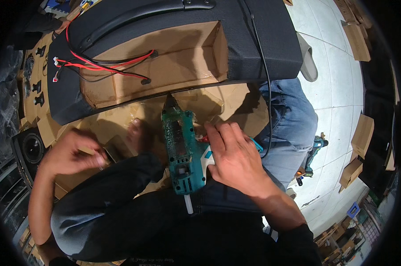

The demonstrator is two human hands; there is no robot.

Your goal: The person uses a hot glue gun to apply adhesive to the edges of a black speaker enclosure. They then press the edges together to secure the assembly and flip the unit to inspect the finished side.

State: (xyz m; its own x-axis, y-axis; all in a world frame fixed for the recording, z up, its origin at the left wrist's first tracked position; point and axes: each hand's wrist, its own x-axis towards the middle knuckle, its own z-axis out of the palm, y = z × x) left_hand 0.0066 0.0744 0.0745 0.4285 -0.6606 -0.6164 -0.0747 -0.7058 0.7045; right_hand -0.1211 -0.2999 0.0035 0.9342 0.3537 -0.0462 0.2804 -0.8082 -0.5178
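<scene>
Both hands work low over the person's lap, well apart. On the right, the right hand [236,157] is curled round the handle of a teal glue gun [178,150], its fingers closed over the grip. On the left, the left hand [78,155] is partly curled, thumb and fingertips close together; I can't tell from here whether anything thin is pinched between them.

The glue gun lies between the two hands, its dark nozzle pointing away to the far side and a pale glue stick [189,205] poking out of its near end. Just beyond the nozzle sits a big black box [262,44] with a bare brown recess [196,57], red and black wires [107,66] trailing from it to the left. Under the gun spreads brown cardboard [209,102]. Over on the right, a cordless drill [315,155] stands on the tiled floor [329,93].
</scene>
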